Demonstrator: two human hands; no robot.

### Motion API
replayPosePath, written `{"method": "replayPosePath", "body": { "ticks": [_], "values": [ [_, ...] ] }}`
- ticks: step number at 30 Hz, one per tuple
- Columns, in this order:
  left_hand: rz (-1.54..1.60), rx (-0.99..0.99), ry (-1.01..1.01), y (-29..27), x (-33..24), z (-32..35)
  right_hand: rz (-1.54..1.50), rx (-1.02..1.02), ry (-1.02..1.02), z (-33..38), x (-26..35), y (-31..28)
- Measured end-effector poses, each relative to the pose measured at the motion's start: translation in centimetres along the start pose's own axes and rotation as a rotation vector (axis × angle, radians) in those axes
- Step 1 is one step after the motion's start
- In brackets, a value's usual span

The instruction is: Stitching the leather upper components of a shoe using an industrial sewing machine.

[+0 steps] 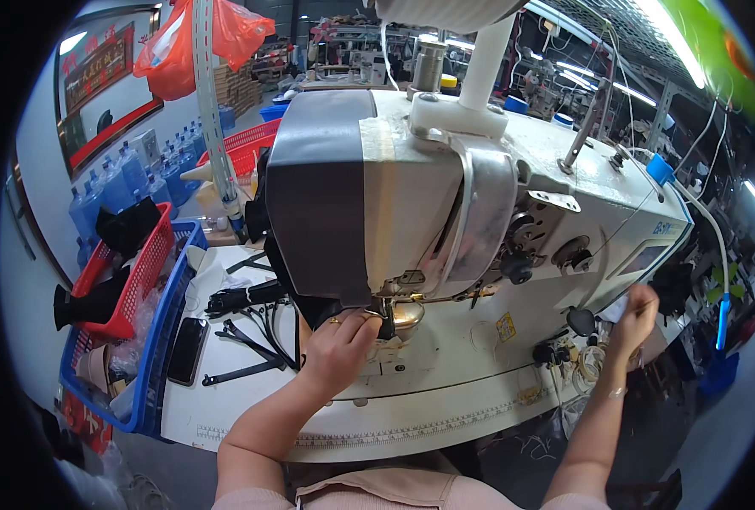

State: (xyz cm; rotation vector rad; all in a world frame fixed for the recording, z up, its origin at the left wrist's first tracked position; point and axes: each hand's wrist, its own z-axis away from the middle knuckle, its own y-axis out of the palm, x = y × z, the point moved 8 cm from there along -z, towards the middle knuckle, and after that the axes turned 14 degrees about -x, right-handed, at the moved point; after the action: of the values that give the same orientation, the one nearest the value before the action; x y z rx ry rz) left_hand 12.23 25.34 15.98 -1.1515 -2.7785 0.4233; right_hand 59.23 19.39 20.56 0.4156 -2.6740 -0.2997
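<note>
A large white industrial sewing machine [513, 212] fills the middle, its head partly wrapped in grey tape. My left hand [339, 344] rests on the machine bed just left of the needle area [394, 310], fingers curled against black fabric [318, 308] under the head; a ring shows on one finger. My right hand [634, 316] is raised at the right end of the machine, fingers pinched near a white scrap; what it grips is unclear.
Black straps [250, 340] and a dark phone [188, 348] lie on the white table left of the machine. A red basket [135, 272] sits inside a blue basket [161, 340] at far left. Several water bottles [131, 174] stand by the wall. An orange bag [224, 38] hangs above.
</note>
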Motion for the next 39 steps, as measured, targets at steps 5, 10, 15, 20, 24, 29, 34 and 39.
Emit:
{"method": "replayPosePath", "body": {
  "ticks": [5,10,15,20,24,29,34,39],
  "values": [
    [-0.014,0.041,0.006,0.1,-0.1,0.0,0.107,0.257,0.064,7.5,6.0,1.1],
    [0.01,0.025,0.033,-0.4,-0.7,-0.2,0.089,0.201,-0.049,7.5,6.6,1.4],
    [-0.02,0.052,0.058,-0.6,-1.0,-0.4,0.079,0.19,0.038,8.1,5.8,1.1],
    [-0.086,0.126,0.091,-0.4,-1.8,-0.2,0.081,0.177,0.091,8.6,4.9,1.0],
    [-0.083,0.13,0.077,-0.5,-1.9,-0.2,0.094,0.179,0.095,8.6,4.9,1.0],
    [0.04,0.1,0.062,-0.8,-1.4,-0.3,0.079,0.167,0.083,8.5,5.5,1.0],
    [0.056,0.055,0.019,-1.0,-0.9,-0.4,0.072,0.146,0.062,8.7,5.5,1.0],
    [0.005,0.049,0.092,-0.9,-1.3,-0.3,0.051,0.138,0.083,8.8,5.4,0.9]
  ]
}}
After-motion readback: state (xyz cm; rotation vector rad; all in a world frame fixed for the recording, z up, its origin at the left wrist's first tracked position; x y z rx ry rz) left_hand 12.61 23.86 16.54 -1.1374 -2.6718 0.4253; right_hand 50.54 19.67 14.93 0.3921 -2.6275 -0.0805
